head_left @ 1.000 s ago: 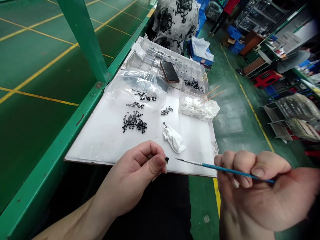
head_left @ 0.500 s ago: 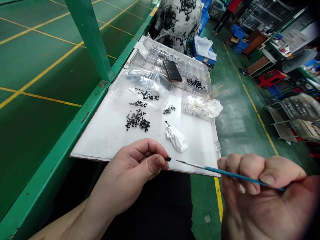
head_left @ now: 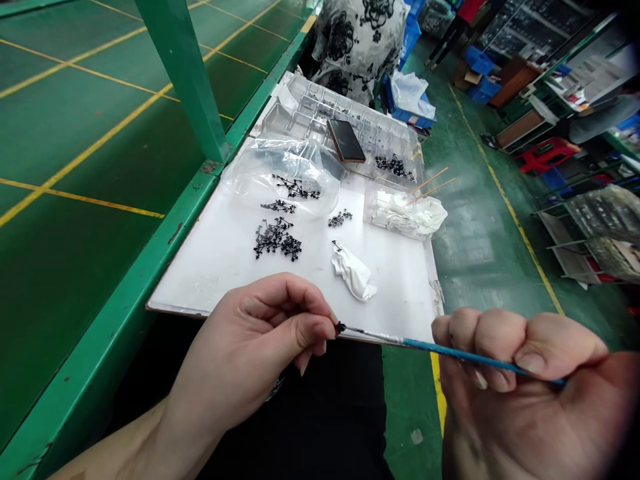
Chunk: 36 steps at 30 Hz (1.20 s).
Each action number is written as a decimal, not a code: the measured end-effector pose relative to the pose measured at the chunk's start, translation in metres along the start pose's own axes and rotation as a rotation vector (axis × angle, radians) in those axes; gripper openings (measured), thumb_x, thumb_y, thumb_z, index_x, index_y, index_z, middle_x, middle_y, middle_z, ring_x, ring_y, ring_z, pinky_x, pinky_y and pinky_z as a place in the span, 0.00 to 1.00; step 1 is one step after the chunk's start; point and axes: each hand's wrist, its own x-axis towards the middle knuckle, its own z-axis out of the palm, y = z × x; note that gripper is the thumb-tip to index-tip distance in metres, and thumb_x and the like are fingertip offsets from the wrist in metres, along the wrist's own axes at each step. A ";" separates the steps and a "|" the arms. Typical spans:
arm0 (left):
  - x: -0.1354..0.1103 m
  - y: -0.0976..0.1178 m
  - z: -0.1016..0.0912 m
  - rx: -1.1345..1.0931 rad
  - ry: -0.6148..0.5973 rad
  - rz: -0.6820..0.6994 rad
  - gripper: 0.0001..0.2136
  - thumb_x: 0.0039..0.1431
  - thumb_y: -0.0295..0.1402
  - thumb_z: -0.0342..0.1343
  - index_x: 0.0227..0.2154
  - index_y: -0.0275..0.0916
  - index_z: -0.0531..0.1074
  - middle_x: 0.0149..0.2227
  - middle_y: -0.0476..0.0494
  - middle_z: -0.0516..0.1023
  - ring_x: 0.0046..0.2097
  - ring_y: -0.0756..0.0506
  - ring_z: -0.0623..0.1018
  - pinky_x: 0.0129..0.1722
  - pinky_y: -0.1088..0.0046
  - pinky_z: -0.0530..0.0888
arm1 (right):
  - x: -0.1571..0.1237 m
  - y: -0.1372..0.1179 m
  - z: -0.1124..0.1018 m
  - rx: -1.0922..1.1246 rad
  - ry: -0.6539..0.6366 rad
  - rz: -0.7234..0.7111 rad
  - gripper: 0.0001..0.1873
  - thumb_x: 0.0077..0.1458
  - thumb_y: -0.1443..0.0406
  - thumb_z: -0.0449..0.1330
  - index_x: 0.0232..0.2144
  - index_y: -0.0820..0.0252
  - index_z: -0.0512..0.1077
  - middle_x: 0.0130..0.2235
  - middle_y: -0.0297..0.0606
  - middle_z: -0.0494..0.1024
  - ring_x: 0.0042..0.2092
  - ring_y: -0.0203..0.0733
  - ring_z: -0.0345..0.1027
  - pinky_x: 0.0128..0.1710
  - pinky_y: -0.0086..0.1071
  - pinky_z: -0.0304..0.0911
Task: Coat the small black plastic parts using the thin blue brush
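Blue slender brush [head_left: 420,345], tiny black part [head_left: 341,327], crumpled wad [head_left: 353,274]

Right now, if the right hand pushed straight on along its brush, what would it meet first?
Probably the small black part pinched in the left hand. The blue brush in the right hand points at it, tip apparently touching, though depth is unclear.

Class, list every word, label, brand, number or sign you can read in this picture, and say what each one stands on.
No text can be read.
Clear plastic bag: a pale patch inside its outline, possibly a label, too small to read.
Phone: nothing legible.
Paintbrush in the right hand: no readable lettering.
Background shelving: too blurred to tell.
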 end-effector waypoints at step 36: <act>0.033 -0.019 -0.031 0.092 0.150 -0.158 0.15 0.56 0.45 0.70 0.31 0.39 0.74 0.23 0.52 0.74 0.24 0.55 0.71 0.21 0.86 0.68 | 0.125 0.065 -0.018 -0.942 -0.057 -0.317 0.15 0.72 0.56 0.49 0.40 0.56 0.70 0.36 0.39 0.75 0.35 0.42 0.70 0.38 0.37 0.65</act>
